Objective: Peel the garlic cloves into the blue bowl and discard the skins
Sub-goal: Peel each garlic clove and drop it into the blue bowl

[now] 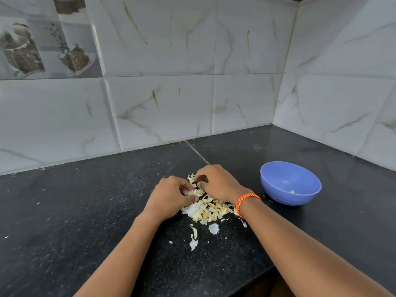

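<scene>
A heap of pale garlic skins (pixel 209 209) lies on the black counter (pixel 85 211), with a few loose flakes (pixel 213 228) nearer me. Both hands sit on the far side of the heap with curled fingers. My left hand (pixel 169 198) pinches some skins at the heap's top. My right hand (pixel 216 182), with an orange cord at the wrist, curls its fingers into the skins beside the left one. Whether a clove lies between the fingers is hidden. The blue bowl (pixel 276 174) stands to the right, with a small pale piece (pixel 291 191) inside.
Marble-look wall tiles (pixel 162 103) rise behind the counter and along the right, forming a corner (pixel 272 125). The counter's front edge (pixel 252 281) runs at the lower right. Tiny skin crumbs are scattered over the dark surface.
</scene>
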Motion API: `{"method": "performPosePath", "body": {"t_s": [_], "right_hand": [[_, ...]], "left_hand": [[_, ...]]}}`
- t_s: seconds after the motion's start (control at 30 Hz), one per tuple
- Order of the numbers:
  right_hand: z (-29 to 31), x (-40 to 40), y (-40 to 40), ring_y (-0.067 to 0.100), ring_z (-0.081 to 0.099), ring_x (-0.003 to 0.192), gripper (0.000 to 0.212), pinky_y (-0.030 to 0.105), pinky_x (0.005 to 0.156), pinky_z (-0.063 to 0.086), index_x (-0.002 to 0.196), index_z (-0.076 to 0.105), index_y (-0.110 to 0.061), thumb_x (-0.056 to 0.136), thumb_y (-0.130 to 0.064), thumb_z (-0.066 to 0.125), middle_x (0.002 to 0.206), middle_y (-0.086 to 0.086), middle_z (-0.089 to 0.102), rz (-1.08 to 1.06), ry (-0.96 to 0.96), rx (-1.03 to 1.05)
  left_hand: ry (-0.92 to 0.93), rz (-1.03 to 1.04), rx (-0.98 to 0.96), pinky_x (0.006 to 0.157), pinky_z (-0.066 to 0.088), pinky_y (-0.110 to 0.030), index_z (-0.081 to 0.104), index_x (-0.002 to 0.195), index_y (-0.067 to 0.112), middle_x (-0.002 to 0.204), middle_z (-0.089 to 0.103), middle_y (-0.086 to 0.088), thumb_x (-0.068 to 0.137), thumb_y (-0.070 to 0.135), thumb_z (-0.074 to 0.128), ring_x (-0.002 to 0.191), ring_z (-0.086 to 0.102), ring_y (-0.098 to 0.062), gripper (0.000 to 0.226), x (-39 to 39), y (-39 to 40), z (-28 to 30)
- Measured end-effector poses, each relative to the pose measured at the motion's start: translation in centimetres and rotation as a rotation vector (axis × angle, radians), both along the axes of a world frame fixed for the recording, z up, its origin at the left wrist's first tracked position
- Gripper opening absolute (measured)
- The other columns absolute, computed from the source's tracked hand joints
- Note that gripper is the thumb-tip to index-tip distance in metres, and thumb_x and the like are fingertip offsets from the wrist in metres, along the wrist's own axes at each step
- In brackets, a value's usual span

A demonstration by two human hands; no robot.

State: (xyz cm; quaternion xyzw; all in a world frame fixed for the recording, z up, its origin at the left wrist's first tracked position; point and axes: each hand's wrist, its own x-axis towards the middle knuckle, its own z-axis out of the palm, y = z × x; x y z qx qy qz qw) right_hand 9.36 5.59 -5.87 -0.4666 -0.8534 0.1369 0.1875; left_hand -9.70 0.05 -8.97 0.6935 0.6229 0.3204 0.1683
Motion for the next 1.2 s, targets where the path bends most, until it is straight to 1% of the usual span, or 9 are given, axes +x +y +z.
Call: {"method": "performPosePath", "body": {"t_s": [0.23,0.33,0.43,0.53,0.67,0.73,0.87,1.03,1.2], "right_hand": [[-0.7,0.5,-1.3,0.007,0.059,0.108,0.02,0.032,0.094,0.051,0.106,0.081,-0.026,0.106,-0.017,0.063,0.106,-0.015,0.07,0.006,0.196,0.059],[-0.6,1.1,-2.5,0.004,0.055,0.104,0.024,0.021,0.087,0.043,0.115,0.079,-0.03,0.105,-0.014,0.062,0.107,-0.014,0.072,0.011,0.231,0.127],[-0.7,1.5,-3.5,0.0,0.057,0.101,0.028,0.014,0.085,0.042,0.122,0.076,-0.031,0.104,-0.014,0.063,0.106,-0.015,0.072,0.031,0.262,0.136],[-1.1,1.8,-4.0,-0.001,0.06,0.106,0.03,0.02,0.092,0.049,0.127,0.074,-0.031,0.104,-0.016,0.063,0.108,-0.015,0.074,0.037,0.279,0.099],[-1.2,1.7,-4.4,0.003,0.06,0.111,0.03,0.027,0.095,0.05,0.129,0.072,-0.03,0.103,-0.016,0.064,0.116,-0.01,0.072,0.005,0.272,0.096],[-1.1,1.4,-4.6,0.002,0.062,0.106,0.026,0.023,0.088,0.049,0.125,0.071,-0.031,0.103,-0.019,0.066,0.116,-0.013,0.071,0.001,0.354,0.109],[-0.8,0.8,-4.8,0.002,0.07,0.098,0.022,0.013,0.082,0.052,0.119,0.074,-0.024,0.1,-0.015,0.071,0.105,-0.012,0.076,0.034,0.585,0.003],[-0.6,0.8,-4.9,0.009,0.073,0.091,0.02,0.023,0.079,0.061,0.111,0.078,-0.021,0.093,-0.013,0.079,0.097,-0.007,0.077,0.02,0.745,-0.037],[-0.5,1.0,-4.5,0.009,0.074,0.088,0.012,0.022,0.077,0.061,0.104,0.08,-0.018,0.095,-0.011,0.077,0.093,-0.006,0.078,0.023,0.719,-0.041]], "left_hand": [[0.029,0.033,0.125,0.077,0.062,-0.037,0.084,0.096,0.033,0.078,0.076,0.017,0.088,0.027,0.078,0.075,0.071,-0.003,0.011,0.5,-0.3,0.0],[-0.105,0.076,0.2,0.075,0.063,-0.036,0.084,0.095,0.034,0.077,0.078,0.017,0.091,0.019,0.079,0.072,0.073,-0.004,0.017,0.5,-0.6,0.5],[-0.303,0.079,0.185,0.073,0.062,-0.035,0.082,0.094,0.032,0.074,0.079,0.01,0.092,0.014,0.077,0.072,0.077,-0.011,0.019,0.7,-1.1,1.0],[-0.542,0.037,0.106,0.075,0.062,-0.037,0.079,0.101,0.022,0.082,0.083,0.0,0.097,0.01,0.075,0.081,0.082,-0.019,0.013,0.8,-1.4,1.3],[-0.706,-0.05,0.069,0.077,0.06,-0.038,0.073,0.111,0.012,0.092,0.084,-0.008,0.104,0.008,0.07,0.088,0.083,-0.025,0.008,0.7,-1.7,1.4],[-0.713,-0.073,0.076,0.079,0.06,-0.041,0.075,0.109,0.012,0.096,0.084,-0.007,0.102,0.01,0.073,0.092,0.082,-0.025,0.007,0.8,-1.8,1.4],[-0.703,-0.025,0.121,0.074,0.057,-0.034,0.084,0.099,0.019,0.096,0.083,0.0,0.095,0.018,0.082,0.091,0.076,-0.021,0.005,0.7,-1.7,1.6],[-0.721,0.007,0.133,0.067,0.052,-0.03,0.085,0.093,0.016,0.089,0.082,-0.004,0.091,0.018,0.086,0.075,0.07,-0.014,0.003,0.4,-1.8,1.7],[-0.685,0.052,0.169,0.063,0.053,-0.024,0.08,0.089,0.016,0.083,0.078,-0.003,0.086,0.019,0.091,0.07,0.07,-0.015,0.011,0.2,-1.5,1.5]]}}
